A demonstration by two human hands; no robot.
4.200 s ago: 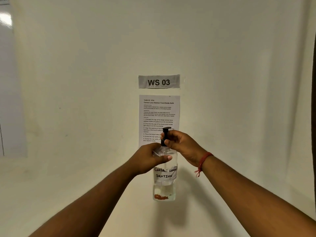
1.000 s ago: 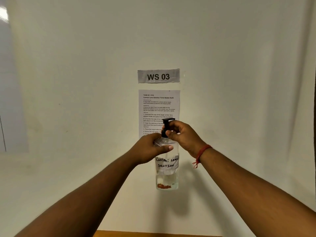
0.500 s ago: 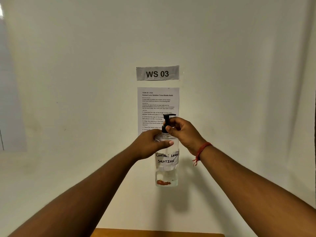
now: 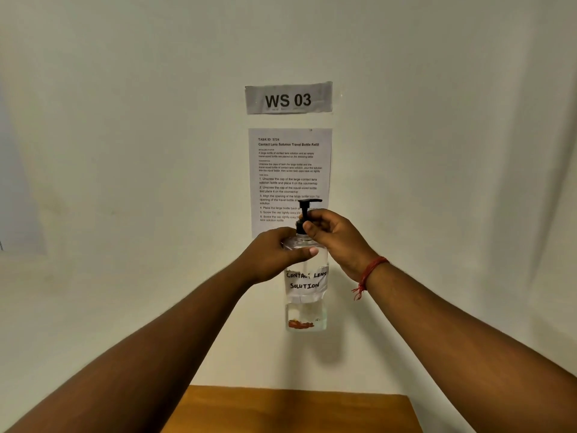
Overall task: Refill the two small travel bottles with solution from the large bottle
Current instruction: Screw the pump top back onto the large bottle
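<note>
I hold a large clear bottle [image 4: 306, 307] up in the air in front of the wall. A white label on it reads "CONTACT LENS SOLUTION", and clear liquid sits in its lower part. My left hand [image 4: 274, 254] grips the bottle's shoulder from the left. My right hand [image 4: 334, 235] pinches the collar of the black pump cap [image 4: 307, 207] at the neck. The pump spout points to the right. No small travel bottles are in view.
A "WS 03" sign [image 4: 288, 98] and a printed task sheet [image 4: 288, 170] hang on the white wall behind the bottle. A strip of the wooden tabletop [image 4: 293, 410] shows at the bottom edge, below my arms.
The pump spout has turned to point right. My view has tilted down, so the wooden tabletop shows more. Both hands keep their hold on the bottle and cap.
</note>
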